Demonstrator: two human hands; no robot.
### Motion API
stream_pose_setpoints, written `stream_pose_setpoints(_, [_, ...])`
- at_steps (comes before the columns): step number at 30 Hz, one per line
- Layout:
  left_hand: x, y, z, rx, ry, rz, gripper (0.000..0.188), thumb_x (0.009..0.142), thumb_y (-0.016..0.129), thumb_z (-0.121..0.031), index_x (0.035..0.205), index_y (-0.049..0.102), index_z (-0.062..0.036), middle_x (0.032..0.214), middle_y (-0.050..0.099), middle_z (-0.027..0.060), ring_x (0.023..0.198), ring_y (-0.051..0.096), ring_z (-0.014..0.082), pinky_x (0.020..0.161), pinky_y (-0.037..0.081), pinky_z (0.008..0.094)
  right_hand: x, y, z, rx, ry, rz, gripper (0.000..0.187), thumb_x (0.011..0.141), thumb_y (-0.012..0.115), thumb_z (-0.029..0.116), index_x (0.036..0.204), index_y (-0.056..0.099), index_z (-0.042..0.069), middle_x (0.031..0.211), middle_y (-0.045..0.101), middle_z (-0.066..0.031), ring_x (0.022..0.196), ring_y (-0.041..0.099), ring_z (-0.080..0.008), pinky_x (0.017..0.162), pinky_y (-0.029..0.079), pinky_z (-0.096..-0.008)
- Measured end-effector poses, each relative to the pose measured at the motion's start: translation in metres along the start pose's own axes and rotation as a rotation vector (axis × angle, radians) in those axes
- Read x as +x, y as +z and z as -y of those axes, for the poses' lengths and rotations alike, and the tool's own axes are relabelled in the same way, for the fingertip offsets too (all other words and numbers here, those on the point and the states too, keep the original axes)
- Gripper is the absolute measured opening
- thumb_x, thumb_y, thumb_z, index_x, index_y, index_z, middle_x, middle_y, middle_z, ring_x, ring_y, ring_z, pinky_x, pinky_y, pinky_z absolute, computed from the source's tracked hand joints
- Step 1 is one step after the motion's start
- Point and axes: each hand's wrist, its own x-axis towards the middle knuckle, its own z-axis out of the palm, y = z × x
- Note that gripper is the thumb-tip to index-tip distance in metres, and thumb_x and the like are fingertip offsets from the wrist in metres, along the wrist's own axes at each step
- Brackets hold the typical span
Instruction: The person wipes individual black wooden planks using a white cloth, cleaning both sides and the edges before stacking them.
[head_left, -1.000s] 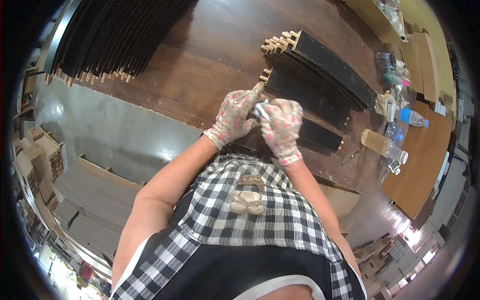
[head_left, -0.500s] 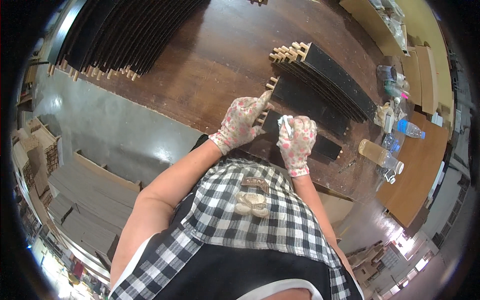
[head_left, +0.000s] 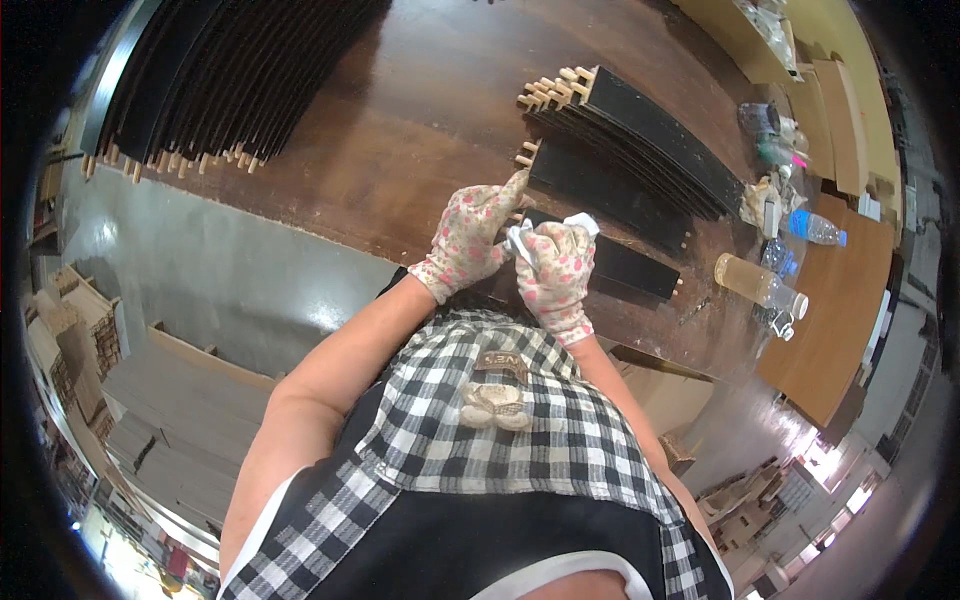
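Cloth [head_left: 581, 223], white and crumpled, is bunched in the right hand [head_left: 556, 270], whose fingers are curled tightly around it, with loose bits sticking out on both sides. Half a second ago this hand was apart from the left hand [head_left: 465, 240], farther right over the near black board [head_left: 640, 272]; now it has come back left, close beside the left hand. That puts the cloth at the board's left end again, so the handwork seems centred on that end rather than along the length.

The left hand stays at this end, index finger stretched toward the far side and thumb on the near side. Whether it grips the board or only steadies it, I cannot tell, as the fingers hide the contact.

The near board lies on the brown table [head_left: 400, 130], in front of the person's checked apron [head_left: 450, 440], running off to the right with pegs at its right end. Just beyond it lies a second black board [head_left: 610, 190], its left pegs [head_left: 527, 153] showing, and farther still a stack of black boards [head_left: 665, 135]. A larger stack [head_left: 240, 70] stands at the far left. Bottles [head_left: 745, 277] lie to the right.
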Motion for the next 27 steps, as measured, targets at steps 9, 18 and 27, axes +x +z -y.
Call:
stream_pose_setpoints(9, [0.003,-0.005,-0.004,-0.004,-0.023,0.097,0.091,0.062,0.08,-0.016,0.142,0.039,-0.0011,0.114,0.066,0.0074,0.104,0.059,0.028,0.093,0.044,0.0398,-0.013,-0.017,-0.016,-0.156,0.127,-0.051,0.017,0.075,0.071,0.02,0.086,0.066,0.008,0.091,0.061,-0.0101,0.09,0.057,-0.0304,0.084,0.043,-0.0445])
stream_pose_setpoints(18, [0.008,-0.01,0.003,-0.025,0.037,0.095,0.096,0.058,0.083,-0.017,0.141,0.039,0.0007,0.108,0.067,0.0114,0.096,0.063,0.0296,0.084,0.049,0.0389,-0.056,-0.049,-0.096,-0.668,0.252,0.025,0.022,0.083,0.071,0.027,0.087,0.064,0.006,0.091,0.061,-0.0148,0.088,0.057,-0.0345,0.084,0.044,-0.0453])
stream_pose_setpoints(27, [0.006,-0.007,0.008,-0.118,-0.018,0.176,0.093,0.064,0.084,-0.026,0.14,0.039,0.002,0.109,0.065,0.0137,0.094,0.065,0.0266,0.084,0.057,0.0321,-0.053,-0.014,-0.075,-0.537,0.298,-0.342,0.022,0.084,0.059,0.029,0.083,0.061,0.007,0.087,0.059,-0.0118,0.086,0.055,-0.0296,0.088,0.039,-0.0503])
